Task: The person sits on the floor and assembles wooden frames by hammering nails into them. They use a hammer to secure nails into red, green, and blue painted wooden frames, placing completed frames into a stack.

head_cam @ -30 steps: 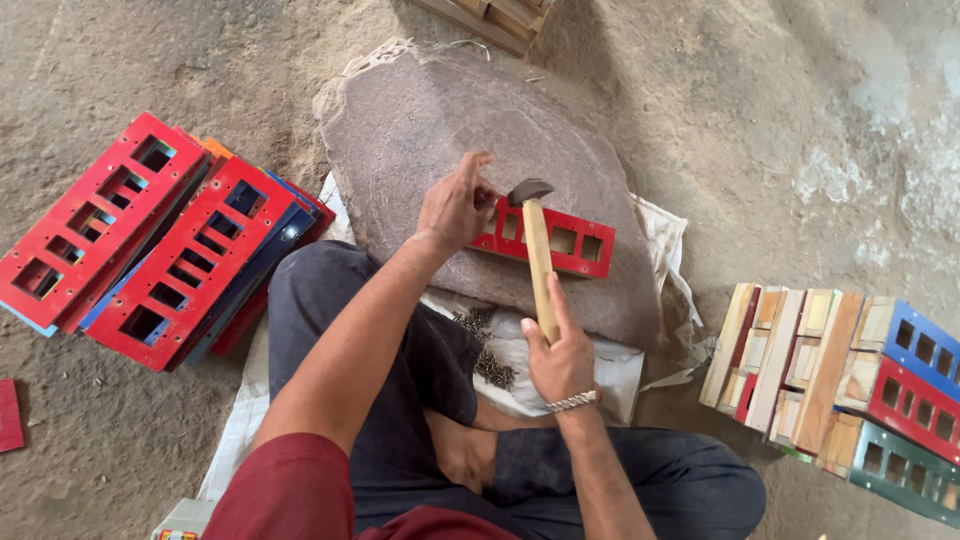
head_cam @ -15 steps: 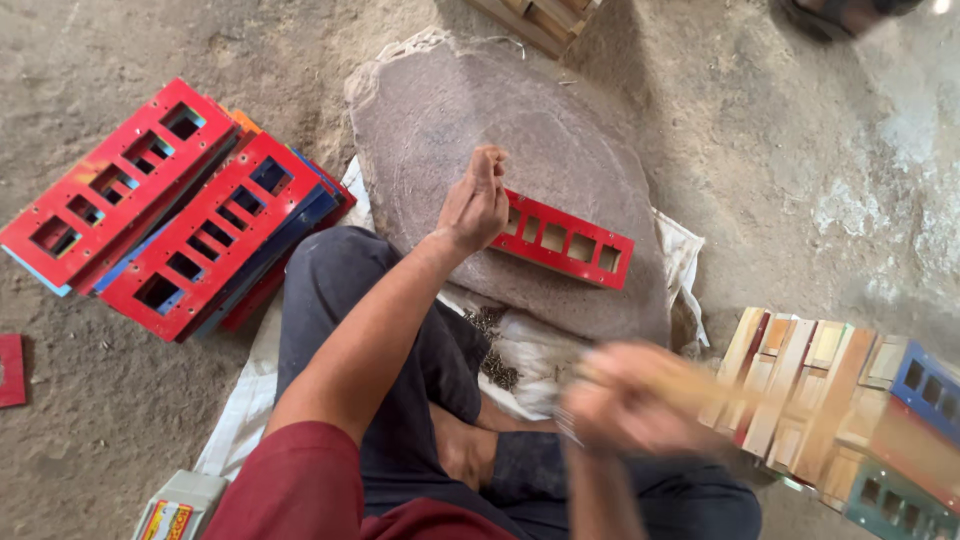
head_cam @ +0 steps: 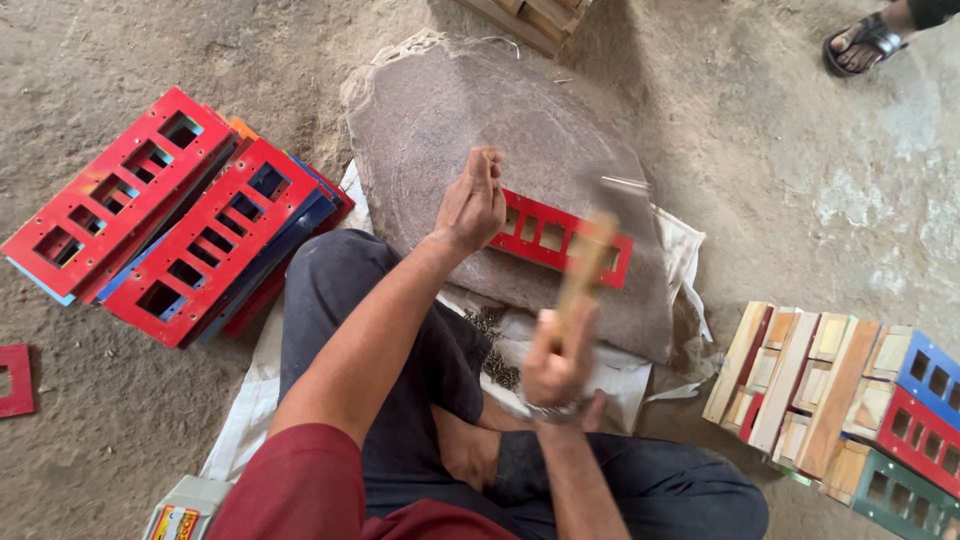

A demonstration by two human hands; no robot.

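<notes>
A narrow red wooden frame with several rectangular cut-outs lies flat on a big grey-brown stone slab. My left hand rests at the frame's left end with fingers pinched together, apparently on a small nail that I cannot see clearly. My right hand grips the wooden handle of a hammer. The hammer is blurred by motion, and its head hovers above the right half of the frame. I sit cross-legged on a white sack, with dark trousers and a red sleeve.
Stacked red and blue frames lie on the dirt floor to the left. A pile of small nails sits on the white sack. Assembled multicoloured wooden pieces stand at the right. Another person's sandalled foot is top right.
One second ago the hammer head was down at the frame beside my left hand. My right hand pulled it back towards me, and now it is up again over the frame.
</notes>
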